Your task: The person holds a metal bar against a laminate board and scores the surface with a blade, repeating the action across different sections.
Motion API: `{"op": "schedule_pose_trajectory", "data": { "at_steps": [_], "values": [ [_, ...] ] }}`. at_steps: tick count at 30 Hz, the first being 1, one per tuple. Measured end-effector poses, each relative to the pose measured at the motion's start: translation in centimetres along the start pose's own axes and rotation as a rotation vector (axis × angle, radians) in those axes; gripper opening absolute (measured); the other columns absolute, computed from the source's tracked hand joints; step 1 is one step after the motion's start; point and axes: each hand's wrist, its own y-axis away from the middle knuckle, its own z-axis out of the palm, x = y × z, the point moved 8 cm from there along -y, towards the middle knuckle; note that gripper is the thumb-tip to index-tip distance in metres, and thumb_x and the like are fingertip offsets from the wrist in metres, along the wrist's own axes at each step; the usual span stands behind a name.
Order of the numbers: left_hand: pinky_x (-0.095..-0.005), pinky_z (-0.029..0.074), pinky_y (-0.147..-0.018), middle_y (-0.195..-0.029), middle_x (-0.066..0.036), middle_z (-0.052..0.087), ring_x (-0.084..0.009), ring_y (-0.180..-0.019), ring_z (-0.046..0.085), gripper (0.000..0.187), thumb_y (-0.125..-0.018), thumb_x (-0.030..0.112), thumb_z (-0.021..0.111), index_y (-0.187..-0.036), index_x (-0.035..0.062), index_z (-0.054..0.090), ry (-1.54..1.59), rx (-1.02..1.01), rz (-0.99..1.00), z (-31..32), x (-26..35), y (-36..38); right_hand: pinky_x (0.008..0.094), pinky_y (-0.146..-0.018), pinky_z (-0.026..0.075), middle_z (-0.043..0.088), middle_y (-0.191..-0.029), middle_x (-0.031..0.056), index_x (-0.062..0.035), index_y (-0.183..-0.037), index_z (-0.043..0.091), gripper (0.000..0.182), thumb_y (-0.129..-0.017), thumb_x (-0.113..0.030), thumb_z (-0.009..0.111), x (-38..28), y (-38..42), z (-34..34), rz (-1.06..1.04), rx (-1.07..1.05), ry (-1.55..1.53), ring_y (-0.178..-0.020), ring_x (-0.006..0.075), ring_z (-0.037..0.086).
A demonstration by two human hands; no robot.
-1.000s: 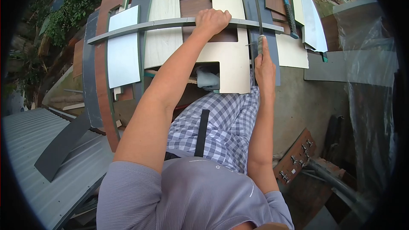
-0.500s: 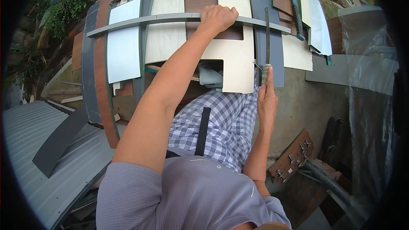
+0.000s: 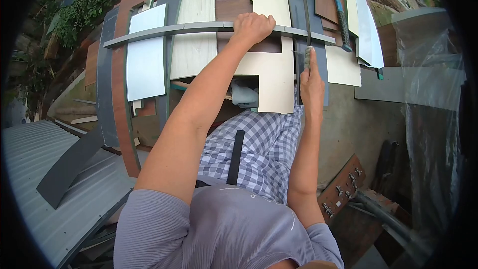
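Observation:
A long grey strip (image 3: pixel 189 28) lies crosswise over several boards. My left hand (image 3: pixel 252 27) is closed around it near its middle. My right hand (image 3: pixel 312 82) grips the wrapped handle of a long thin blade (image 3: pixel 307 20), index finger stretched along the handle. The blade points away from me and crosses the strip near its right end, above a dark grey-blue board (image 3: pixel 301 0). Beneath the strip are a cream board with cut-outs (image 3: pixel 276 82), a pale wood-grain board (image 3: pixel 193 52) and a white board (image 3: pixel 146 69).
A hammer (image 3: pixel 342 20) with a blue and black handle lies on boards at the right. Corrugated metal sheet (image 3: pixel 30 164) is at the lower left. A brown board with metal fittings (image 3: pixel 341 189) is at the lower right, near hanging clear plastic (image 3: pixel 430 119).
My right hand and the blade have moved forward, away from my body, across the strip. My left hand keeps its hold on the strip. The view has shifted slightly.

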Motion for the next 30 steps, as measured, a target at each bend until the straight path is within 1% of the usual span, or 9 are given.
{"op": "schedule_pose_trajectory", "data": {
  "at_steps": [4, 7, 11, 14, 16, 19, 22, 25, 30],
  "values": [
    [-0.0449, 0.049, -0.065, -0.066, -0.023, 0.062, -0.0386, -0.063, 0.062, 0.053, -0.086, 0.032, 0.031, -0.062, -0.0016, 0.065, 0.007, -0.041, -0.024, 0.1, 0.1, -0.1, 0.0451, -0.069, 0.045, 0.062, -0.091, 0.0254, -0.0231, -0.143, 0.031, 0.056, -0.09, -0.009, 0.043, 2.7, 6.1, -0.6, 0.016, 0.016, -0.054, -0.073, 0.0346, 0.061],
    [-0.0447, 0.05, -0.065, -0.067, -0.023, 0.062, -0.0384, -0.063, 0.062, 0.053, -0.086, 0.032, 0.031, -0.062, -0.0015, 0.065, 0.005, -0.048, -0.019, 0.2, 0.1, 0.2, 0.0442, -0.069, 0.045, 0.062, -0.092, 0.0252, -0.0235, -0.144, 0.03, 0.058, -0.09, -0.008, 0.043, 3.1, 7.8, -0.9, 0.006, 0.023, -0.043, -0.072, 0.0323, 0.062],
    [-0.0451, 0.05, -0.066, -0.067, -0.023, 0.063, -0.0387, -0.065, 0.062, 0.054, -0.087, 0.033, 0.031, -0.062, -0.0014, 0.065, -0.017, -0.045, -0.013, 0.0, 0.2, 0.0, 0.0449, -0.068, 0.044, 0.062, -0.087, 0.0243, -0.0233, -0.143, 0.031, 0.057, -0.09, -0.009, 0.043, 1.9, 5.5, -1.1, -0.001, 0.013, -0.046, -0.07, 0.0335, 0.061],
    [-0.0455, 0.05, -0.066, -0.068, -0.023, 0.063, -0.0389, -0.065, 0.062, 0.054, -0.087, 0.033, 0.031, -0.063, -0.0015, 0.065, -0.009, -0.005, 0.007, -0.1, 0.4, 0.0, 0.043, -0.072, 0.045, 0.062, -0.093, 0.0232, -0.0249, -0.143, 0.032, 0.055, -0.091, -0.013, 0.04, 0.6, 0.1, -0.1, 0.047, -0.026, 0.02, -0.072, 0.0341, 0.059],
    [-0.0457, 0.05, -0.066, -0.068, -0.023, 0.063, -0.0389, -0.065, 0.062, 0.054, -0.087, 0.033, 0.031, -0.064, -0.0015, 0.066, -0.014, 0.021, 0.013, 0.1, 0.4, 0.0, 0.0451, -0.07, 0.044, 0.058, -0.08, 0.0241, -0.0235, -0.143, 0.032, 0.054, -0.09, -0.014, 0.04, -0.6, -2.5, 0.3, -0.056, 0.016, 0.073, -0.069, 0.0357, 0.056],
    [-0.0459, 0.05, -0.066, -0.068, -0.023, 0.063, -0.0388, -0.065, 0.063, 0.054, -0.087, 0.033, 0.032, -0.064, -0.0015, 0.066, -0.017, 0.025, 0.008, -0.3, 0.2, 0.1, 0.0457, -0.07, 0.043, 0.058, -0.079, 0.0246, -0.0246, -0.143, 0.032, 0.055, -0.09, -0.014, 0.041, -0.8, -2.7, 0.1, -0.062, 0.014, 0.042, -0.068, 0.0358, 0.056],
    [-0.0457, 0.05, -0.065, -0.067, -0.023, 0.063, -0.0387, -0.065, 0.062, 0.054, -0.087, 0.033, 0.032, -0.063, -0.0015, 0.065, -0.006, 0.011, 0.004, -0.3, 0.2, 0.0, 0.0474, -0.069, 0.043, 0.062, -0.088, 0.0255, -0.0229, -0.143, 0.032, 0.055, -0.09, -0.011, 0.042, 0.4, 0.4, -0.1, -0.03, 0.0, 0.036, -0.074, 0.0387, 0.06],
    [-0.0453, 0.05, -0.064, -0.066, -0.022, 0.062, -0.0388, -0.063, 0.062, 0.054, -0.087, 0.033, 0.033, -0.062, -0.0015, 0.064, -0.001, -0.006, 0.003, -0.1, 0.2, 0.0, 0.0474, -0.069, 0.044, 0.063, -0.092, 0.026, -0.0239, -0.143, 0.031, 0.055, -0.09, -0.011, 0.042, 2.5, 5.2, -0.8, 0.008, 0.016, 0.001, -0.076, 0.0376, 0.062],
    [-0.045, 0.049, -0.063, -0.066, -0.022, 0.062, -0.0389, -0.061, 0.061, 0.053, -0.087, 0.033, 0.033, -0.06, -0.0014, 0.064, 0.016, 0.013, 0.013, -0.3, 0.5, 0.0, 0.0474, -0.069, 0.044, 0.062, -0.089, 0.0258, -0.0245, -0.143, 0.03, 0.057, -0.09, -0.01, 0.043, 3.1, 7.3, -0.8, 0.016, 0.02, -0.016, -0.074, 0.0377, 0.062]
  ]
}}
